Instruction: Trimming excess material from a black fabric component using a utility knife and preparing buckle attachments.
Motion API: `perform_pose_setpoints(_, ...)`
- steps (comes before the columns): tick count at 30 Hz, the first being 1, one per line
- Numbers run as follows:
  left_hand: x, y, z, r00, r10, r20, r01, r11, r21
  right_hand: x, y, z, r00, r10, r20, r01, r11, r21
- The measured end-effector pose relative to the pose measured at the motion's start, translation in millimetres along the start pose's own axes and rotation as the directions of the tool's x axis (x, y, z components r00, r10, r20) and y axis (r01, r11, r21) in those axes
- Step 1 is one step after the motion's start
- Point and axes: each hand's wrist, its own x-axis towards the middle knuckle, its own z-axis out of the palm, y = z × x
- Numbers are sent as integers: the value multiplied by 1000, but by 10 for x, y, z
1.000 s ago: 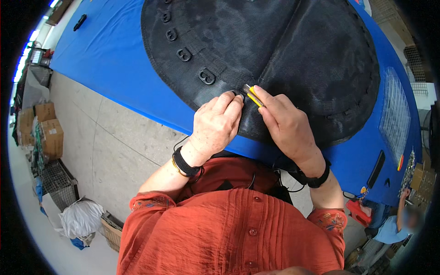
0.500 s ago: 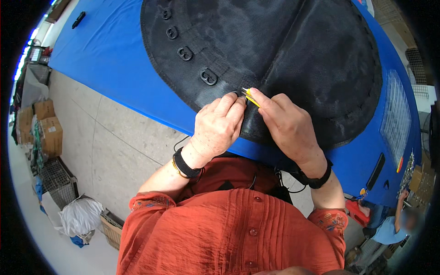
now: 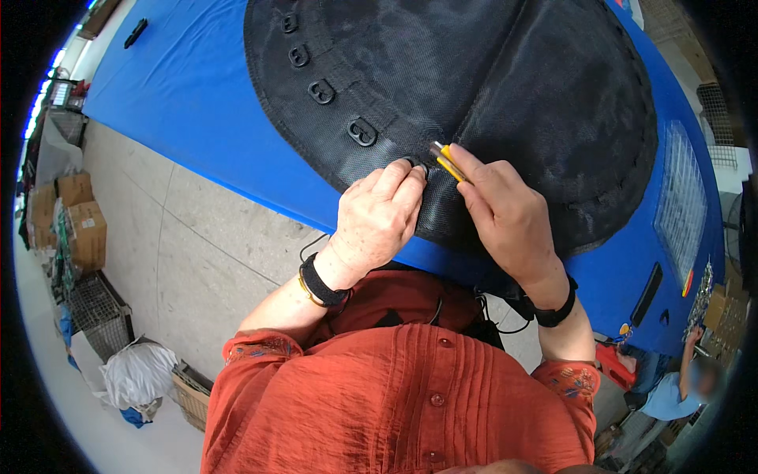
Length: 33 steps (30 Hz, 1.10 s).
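A large black mesh fabric piece [image 3: 505,95] with a rounded edge lies over a blue-covered table. Along its left border runs a row of black plastic buckles [image 3: 362,132]. My left hand [image 3: 379,209] rests on the near border, its fingers closed around another small black buckle, mostly hidden by the fingertips. Between the thumb and fingers of my right hand [image 3: 509,213] is a slim yellow utility knife [image 3: 450,163] with a metal tip pointing up and left. That tip is just right of my left fingertips, close over the fabric.
The blue table cover [image 3: 181,103] reaches past the fabric on both sides. A small black object [image 3: 136,33] lies at its far left, and a black strip [image 3: 647,294] at its right. Cardboard boxes [image 3: 83,229] and a white bag [image 3: 140,371] stand left. Another person [image 3: 671,395] is at lower right.
My right hand has drawn back slightly to the right with the utility knife, away from my left fingertips. The left hand keeps almost the same place.
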Motion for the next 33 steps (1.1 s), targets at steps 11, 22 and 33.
perform_pose_setpoints(11,-2,5,7,1000,3,-4,-3,1000,-7,-11,-4,87,995,-88,41,92,989,-116)
perform_pose_setpoints(22,-9,7,9,1000,0,5,0,1000,-2,63,8,83,993,-91,70,95,994,-57)
perform_pose_setpoints(33,-7,-5,54,1000,12,-29,-12,1000,-2,31,-56,109,997,-40,63,47,991,-121)
